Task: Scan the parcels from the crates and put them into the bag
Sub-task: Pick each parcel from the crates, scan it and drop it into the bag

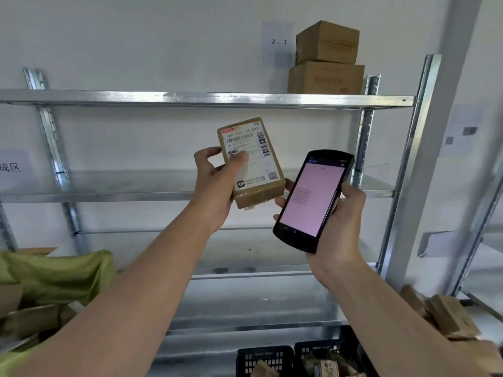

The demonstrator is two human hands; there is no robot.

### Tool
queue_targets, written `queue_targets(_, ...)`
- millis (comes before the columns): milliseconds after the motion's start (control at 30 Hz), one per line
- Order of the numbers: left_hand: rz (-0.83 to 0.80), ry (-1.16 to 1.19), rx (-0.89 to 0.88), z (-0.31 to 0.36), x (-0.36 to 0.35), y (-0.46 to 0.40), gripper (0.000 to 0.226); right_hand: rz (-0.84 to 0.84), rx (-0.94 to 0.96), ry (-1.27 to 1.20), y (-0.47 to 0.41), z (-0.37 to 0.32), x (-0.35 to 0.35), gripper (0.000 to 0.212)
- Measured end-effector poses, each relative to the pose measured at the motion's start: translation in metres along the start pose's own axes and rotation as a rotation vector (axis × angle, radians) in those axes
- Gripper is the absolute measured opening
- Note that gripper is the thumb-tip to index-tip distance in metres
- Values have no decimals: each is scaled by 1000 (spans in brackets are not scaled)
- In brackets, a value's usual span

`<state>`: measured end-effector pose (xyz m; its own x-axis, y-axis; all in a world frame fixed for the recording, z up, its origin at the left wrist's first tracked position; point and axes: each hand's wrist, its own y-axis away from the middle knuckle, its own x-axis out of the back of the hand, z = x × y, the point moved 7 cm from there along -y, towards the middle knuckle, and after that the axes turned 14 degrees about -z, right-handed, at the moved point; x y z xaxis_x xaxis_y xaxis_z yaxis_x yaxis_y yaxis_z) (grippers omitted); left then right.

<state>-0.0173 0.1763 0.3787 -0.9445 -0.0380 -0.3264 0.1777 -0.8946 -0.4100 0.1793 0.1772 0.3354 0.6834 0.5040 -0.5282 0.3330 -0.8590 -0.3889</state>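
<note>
Fingers (209, 156) of the left hand (217, 186) curled round one small brown parcel (251, 161), the thumb lying across its white shipping label and the other fingers wrapped behind its left edge, so the parcel stood nearly upright, tilted a little to the left, with its label facing the camera. Far to the left, low in the view, one green bag (62, 273) sagged open with several cardboard parcels in and around it; their count could not be told. Just right of the held parcel, the right hand (334, 227) gripped one black handheld scanner (313, 200), fingers curled behind its body and the thumb along its right edge, its pink-lit screen turned up toward the camera and its top end close beside the parcel's lower right corner. Whether the two touched could not be told. Behind both hands stood a metal shelving unit (206, 100), and on its top shelf, toward the right, two brown cardboard boxes (326, 58) were stacked one on the other, beside a paper sign (277, 42) on the wall marked 2 - 3. At the bottom edge two black crates (296, 355) stood side by side, with parcels showing in them. Further right lay a blurred heap of brown parcels (446, 314).
</note>
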Motion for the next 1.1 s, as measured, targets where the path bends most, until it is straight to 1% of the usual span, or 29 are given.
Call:
queue_targets(100,-48,29,8,-4,-15,-1,44,-19,22,-23,0,-7,0,54)
queue_targets(167,-87,55,21,-7,-23,-3,46,-10,38,-18,-1,-11,4,54)
queue_targets(233,-142,64,42,-10,-29,-3,59,4,51,-16,-1,-15,9,53)
queue_targets(333,-295,23,86,-20,-41,-3,87,21,44,-50,0,-20,18,47)
queue_targets(367,-331,13,101,-23,-44,-3,93,29,40,-51,1,-21,21,46)
queue_targets(433,-371,-28,113,-27,-47,-3,98,38,38,-35,1,-23,26,46)
queue_targets(500,-368,-149,82,-25,-46,-2,99,53,34,-20,2,-26,29,50)
queue_targets(633,-304,-347,-43,-21,-37,2,97,100,40,36,2,-40,37,53)
queue_targets(733,-317,-525,-99,-19,-30,0,95,114,60,86,-3,-60,42,58)
queue_targets(833,-346,-596,-133,-17,-28,-2,93,101,44,116,-5,-80,40,59)
queue_targets(967,-372,-666,-173,-11,-28,-7,94,17,-68,120,-2,-92,26,58)
queue_targets(1100,-399,-752,-176,-9,-22,-17,96,-96,-257,123,9,-80,12,57)
